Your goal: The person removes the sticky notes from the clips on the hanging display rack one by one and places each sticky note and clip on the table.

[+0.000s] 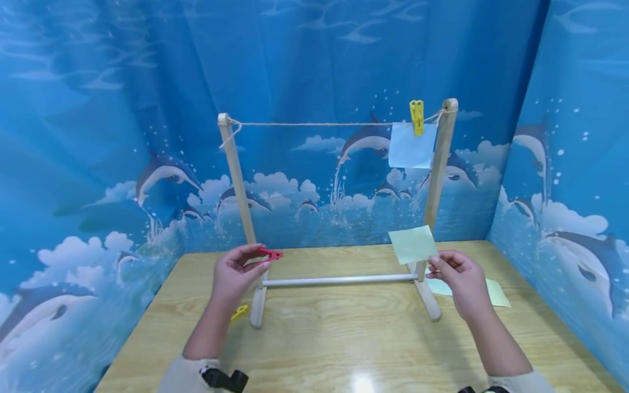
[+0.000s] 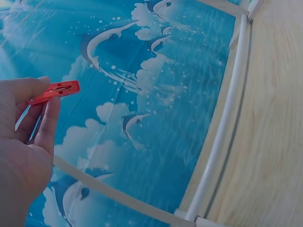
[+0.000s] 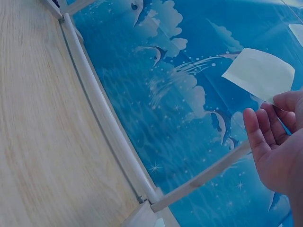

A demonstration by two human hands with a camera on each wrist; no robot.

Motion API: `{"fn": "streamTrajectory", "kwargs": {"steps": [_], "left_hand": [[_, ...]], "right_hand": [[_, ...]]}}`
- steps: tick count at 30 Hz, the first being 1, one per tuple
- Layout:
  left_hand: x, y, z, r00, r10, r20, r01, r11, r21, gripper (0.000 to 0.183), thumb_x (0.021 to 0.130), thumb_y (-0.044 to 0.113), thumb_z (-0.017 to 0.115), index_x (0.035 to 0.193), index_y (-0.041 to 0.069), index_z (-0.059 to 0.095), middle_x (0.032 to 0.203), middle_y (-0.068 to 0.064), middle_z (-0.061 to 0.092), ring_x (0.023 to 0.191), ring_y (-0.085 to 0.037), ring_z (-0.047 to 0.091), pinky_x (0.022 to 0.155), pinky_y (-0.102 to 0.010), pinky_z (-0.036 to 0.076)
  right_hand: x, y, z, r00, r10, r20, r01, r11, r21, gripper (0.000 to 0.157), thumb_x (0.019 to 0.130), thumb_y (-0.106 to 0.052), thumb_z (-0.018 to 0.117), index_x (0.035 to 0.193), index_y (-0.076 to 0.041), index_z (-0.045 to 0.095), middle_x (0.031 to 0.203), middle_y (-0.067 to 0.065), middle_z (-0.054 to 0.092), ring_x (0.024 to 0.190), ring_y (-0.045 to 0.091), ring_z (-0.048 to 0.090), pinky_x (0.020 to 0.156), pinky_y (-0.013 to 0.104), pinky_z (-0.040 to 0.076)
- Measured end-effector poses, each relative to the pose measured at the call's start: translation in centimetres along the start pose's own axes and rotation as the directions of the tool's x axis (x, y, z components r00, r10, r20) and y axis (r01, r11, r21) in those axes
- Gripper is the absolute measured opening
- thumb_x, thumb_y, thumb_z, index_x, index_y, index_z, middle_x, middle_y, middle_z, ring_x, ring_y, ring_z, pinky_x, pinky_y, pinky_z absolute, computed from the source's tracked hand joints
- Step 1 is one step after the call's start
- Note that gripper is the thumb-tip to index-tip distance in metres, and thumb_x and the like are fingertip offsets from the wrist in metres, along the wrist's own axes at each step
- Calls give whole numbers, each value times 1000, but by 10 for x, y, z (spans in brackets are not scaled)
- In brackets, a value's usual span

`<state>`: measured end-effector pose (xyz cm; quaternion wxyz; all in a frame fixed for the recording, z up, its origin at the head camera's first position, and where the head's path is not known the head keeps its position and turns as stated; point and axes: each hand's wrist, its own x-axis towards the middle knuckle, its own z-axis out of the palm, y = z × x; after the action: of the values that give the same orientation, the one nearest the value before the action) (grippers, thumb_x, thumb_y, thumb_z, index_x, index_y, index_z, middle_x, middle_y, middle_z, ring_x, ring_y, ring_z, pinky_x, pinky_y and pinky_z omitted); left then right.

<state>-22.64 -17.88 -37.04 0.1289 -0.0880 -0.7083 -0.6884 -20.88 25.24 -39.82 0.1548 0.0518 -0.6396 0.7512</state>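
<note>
My left hand [image 1: 235, 277] pinches a red clothespin [image 1: 272, 254] between thumb and fingers, in front of the stand's left post. In the left wrist view the clothespin [image 2: 59, 91] points away from the fingertips. A pale green paper square [image 1: 414, 244] is held at its lower right corner by the thumb and fingers of my right hand [image 1: 459, 281], near the right post. Above it, a light blue paper square [image 1: 411, 147] hangs from the string [image 1: 314, 124], gripped by a yellow clothespin [image 1: 417, 117] close to the right post.
A wooden stand with a left post [image 1: 238, 185], a right post [image 1: 441, 169] and a white lower bar [image 1: 339, 280] stands on the wooden table [image 1: 334, 338]. Another yellow clothespin [image 1: 239, 313] lies by the left foot. Paper sheets [image 1: 497, 293] lie behind my right hand. A dolphin-print curtain [image 1: 314, 54] surrounds the table.
</note>
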Motion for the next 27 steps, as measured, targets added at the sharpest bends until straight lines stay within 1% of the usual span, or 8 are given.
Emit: {"fn": "streamTrajectory", "kwargs": {"steps": [5, 8, 11, 13, 16, 20, 24, 27], "left_hand": [[-3, -8, -7, 999, -32, -23, 32, 999, 7, 40, 82, 3, 78, 120, 2, 64, 120, -13, 64, 108, -21, 63, 89, -29, 53], [-5, -14, -11, 998, -46, -37, 46, 999, -4, 42, 82, -2, 76, 121, -1, 62, 118, -11, 66, 107, -20, 64, 90, -29, 53], [-8, -18, -15, 996, -75, -55, 75, 997, 1, 44, 82, -1, 77, 123, -4, 61, 116, -7, 67, 107, -19, 64, 89, -28, 53], [-10, -20, -17, 993, -97, -68, 98, 995, 5, 45, 82, 0, 77, 123, -5, 60, 116, -8, 67, 107, -18, 64, 89, -28, 53], [-13, -22, -20, 987, -136, -85, 137, 990, 10, 45, 81, 0, 77, 123, -5, 60, 119, -14, 65, 107, -18, 64, 89, -27, 53], [-17, -25, -26, 978, -178, -104, 180, 984, 7, 44, 81, -4, 76, 122, -3, 61, 121, -19, 64, 107, -20, 65, 88, -28, 54], [-21, -30, -33, 974, -188, -126, 191, 981, 12, 43, 79, -6, 76, 119, -4, 62, 114, -15, 68, 102, -20, 67, 87, -29, 55], [-25, -35, -40, 971, -190, -146, 198, 979, 47, 42, 79, -4, 78, 118, -4, 63, 109, -10, 70, 100, -20, 68, 85, -28, 55]], "right_hand": [[-3, 6, -10, 1000, 1, -21, -1, 1000, -5, 6, 93, -9, 67, 94, -3, 67, 82, 2, 66, 75, 10, 64, 69, 27, 59], [-5, 9, -16, 999, 8, -34, -8, 1000, -5, 4, 93, -8, 67, 94, -4, 68, 82, 1, 67, 75, 11, 64, 69, 27, 59], [-8, 11, -22, 999, 21, -49, -22, 999, -23, 6, 93, -9, 67, 94, -4, 68, 82, 1, 67, 75, 11, 65, 69, 26, 59], [-11, 13, -26, 998, 29, -61, -31, 999, -38, 7, 93, -10, 67, 95, -4, 68, 82, 1, 67, 74, 11, 65, 69, 26, 59], [-13, 15, -31, 997, 32, -72, -35, 999, -39, 6, 93, -9, 67, 95, -4, 68, 81, 3, 66, 73, 11, 65, 69, 26, 59], [-17, 20, -37, 997, 22, -76, -24, 999, -23, 2, 93, -5, 66, 92, -4, 68, 80, 3, 65, 72, 10, 64, 69, 25, 58], [-19, 25, -44, 997, -3, -81, 3, 1000, -3, 6, 92, 0, 65, 90, -5, 69, 79, 3, 66, 72, 10, 64, 68, 25, 58], [-22, 28, -51, 996, -11, -84, 11, 1000, 7, 8, 92, 2, 65, 90, -5, 69, 79, 2, 66, 72, 11, 65, 68, 24, 58]]}}
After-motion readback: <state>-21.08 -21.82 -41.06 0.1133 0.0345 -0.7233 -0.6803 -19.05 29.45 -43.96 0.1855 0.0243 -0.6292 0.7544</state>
